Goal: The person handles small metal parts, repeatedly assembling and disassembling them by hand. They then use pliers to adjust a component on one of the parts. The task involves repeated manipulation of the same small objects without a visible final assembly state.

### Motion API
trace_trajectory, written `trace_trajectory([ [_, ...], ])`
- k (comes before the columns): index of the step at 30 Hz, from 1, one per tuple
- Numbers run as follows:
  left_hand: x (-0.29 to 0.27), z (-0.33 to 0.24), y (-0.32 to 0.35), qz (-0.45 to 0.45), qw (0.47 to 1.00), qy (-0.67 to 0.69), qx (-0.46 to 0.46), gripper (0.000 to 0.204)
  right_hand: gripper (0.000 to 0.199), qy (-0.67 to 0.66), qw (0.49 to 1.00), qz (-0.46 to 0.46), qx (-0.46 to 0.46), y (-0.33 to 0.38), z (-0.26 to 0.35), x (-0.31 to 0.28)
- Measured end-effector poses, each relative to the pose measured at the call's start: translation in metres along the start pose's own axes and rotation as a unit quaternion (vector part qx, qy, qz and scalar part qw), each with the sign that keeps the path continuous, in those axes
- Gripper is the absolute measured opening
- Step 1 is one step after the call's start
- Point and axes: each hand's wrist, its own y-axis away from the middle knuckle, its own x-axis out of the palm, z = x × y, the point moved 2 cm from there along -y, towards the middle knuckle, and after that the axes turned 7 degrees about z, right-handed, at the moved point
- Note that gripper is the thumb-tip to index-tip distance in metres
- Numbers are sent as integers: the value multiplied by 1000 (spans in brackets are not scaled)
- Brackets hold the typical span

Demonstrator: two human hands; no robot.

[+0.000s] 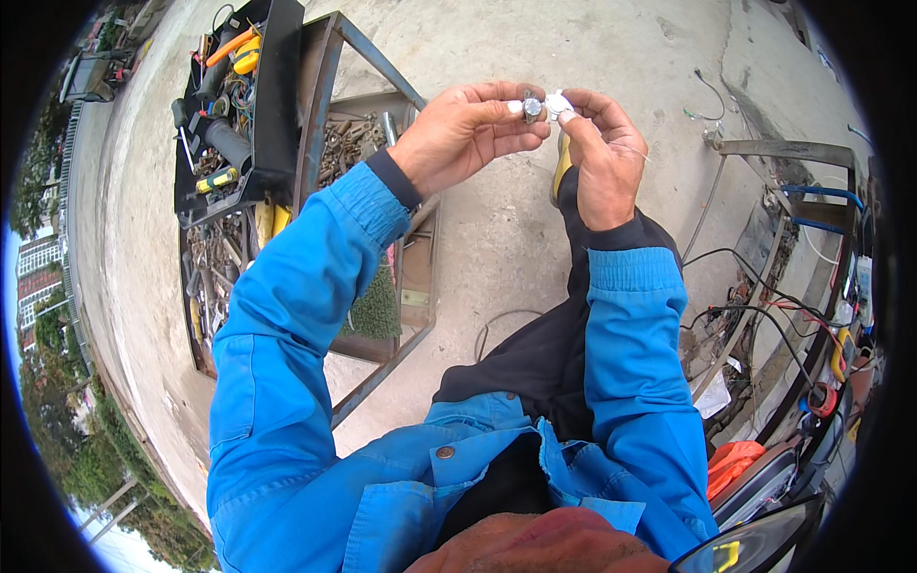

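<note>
Pinching one small metal part (532, 106) in my left hand (463, 134), I meet it with one white piece (558, 103) nipped in my right hand (604, 158), fingertips touching, upper middle of the frame. Beyond, upper left, one black tray (277, 105) of tools sits on one metal frame (325, 86), two yellow-handled screwdrivers (218, 180) among them.

A small metal part (532, 106) sits at 12 o'clock, pinched between the left hand (465, 134) and the right hand (602, 158), above the concrete floor (497, 239). A tool tray (229, 105) lies at 10 o'clock inside a metal frame (320, 115); tangled wires (755, 315) lie at 3 o'clock.
</note>
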Motion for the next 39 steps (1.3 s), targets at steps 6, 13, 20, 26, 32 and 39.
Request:
trace_trajectory([
  [6,0,1,-1,7,1000,2,-6,44,25,-39,999,-10,18,1,0,-1],
  [13,3,3,0,24,999,30,-7,30,23,-13,999,-25,-30,1,1,2],
  [20,2,3,1,23,999,-6,-28,46,22,14,999,-21,-34,3,3,3],
  [26,1,5,1,19,999,-7,-33,46,22,19,999,-22,-42,2,0,2],
  [32,2,6,-1,21,999,-24,-38,45,21,8,998,-27,-48,2,-1,2],
  [39,8,13,1,19,996,-74,-45,44,20,15,997,-35,-64,2,-1,3],
])
